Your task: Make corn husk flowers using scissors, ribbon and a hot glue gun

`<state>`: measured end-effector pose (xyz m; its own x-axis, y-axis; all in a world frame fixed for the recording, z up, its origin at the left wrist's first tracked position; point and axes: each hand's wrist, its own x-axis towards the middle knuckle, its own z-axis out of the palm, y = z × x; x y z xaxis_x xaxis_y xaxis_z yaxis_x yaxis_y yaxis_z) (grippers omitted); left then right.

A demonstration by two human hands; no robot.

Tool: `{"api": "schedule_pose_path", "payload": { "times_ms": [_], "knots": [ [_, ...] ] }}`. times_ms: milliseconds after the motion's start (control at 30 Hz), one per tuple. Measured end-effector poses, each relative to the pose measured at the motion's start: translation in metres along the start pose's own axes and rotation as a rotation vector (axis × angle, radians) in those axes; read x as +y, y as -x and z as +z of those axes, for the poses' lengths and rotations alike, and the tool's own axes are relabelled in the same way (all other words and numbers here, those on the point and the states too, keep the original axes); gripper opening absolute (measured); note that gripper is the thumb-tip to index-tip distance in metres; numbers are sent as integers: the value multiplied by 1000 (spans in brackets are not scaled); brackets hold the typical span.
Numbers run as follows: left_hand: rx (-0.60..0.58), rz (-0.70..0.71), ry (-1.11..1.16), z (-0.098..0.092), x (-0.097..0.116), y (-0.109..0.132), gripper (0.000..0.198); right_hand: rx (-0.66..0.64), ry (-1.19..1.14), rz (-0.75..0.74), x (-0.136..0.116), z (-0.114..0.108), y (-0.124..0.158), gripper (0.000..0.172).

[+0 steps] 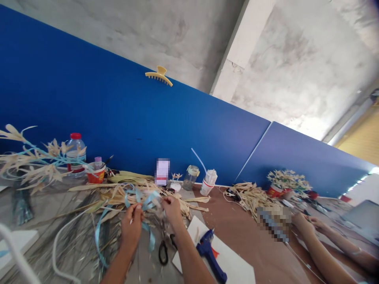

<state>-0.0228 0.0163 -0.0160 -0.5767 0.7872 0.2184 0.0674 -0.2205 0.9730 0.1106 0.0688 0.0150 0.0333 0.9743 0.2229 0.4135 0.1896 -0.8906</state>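
Note:
Light blue ribbon (151,200) loops in the space between my two hands, and more of it hangs down below them. My left hand (132,225) is closed, its thumb and fingers pinched at the ribbon's left side. On the other side, my right hand (173,212) is also pinched closed. A blurred whitish bit shows by its fingertips, too unclear to name. Dry husk strips (118,193) lie in a heap just behind both hands. Black-handled scissors (163,252) rest below, partly covered by my right forearm.
A blue glue gun (211,254) lies on a white board (237,264) at right. Behind stand a red cup (96,176), a bottle (76,152), a glass jar (191,178) and a white cup (207,186). Another person's hands (304,225) work at far right. A white cable (56,252) curves at left.

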Motion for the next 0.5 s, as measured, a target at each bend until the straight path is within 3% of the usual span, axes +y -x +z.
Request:
{"api": "schedule_pose_path", "payload": {
  "times_ms": [133,300,500],
  "knots": [
    [-100,18,24,4,-4,2,43,65,-233,52,-2,-21,-13,18],
    [-219,-13,43,10,2,10,40,40,-349,120,-8,-24,-13,21],
    [-345,-254,302,12,18,18,49,-117,-307,151,-13,-13,-2,25]
  ]
}}
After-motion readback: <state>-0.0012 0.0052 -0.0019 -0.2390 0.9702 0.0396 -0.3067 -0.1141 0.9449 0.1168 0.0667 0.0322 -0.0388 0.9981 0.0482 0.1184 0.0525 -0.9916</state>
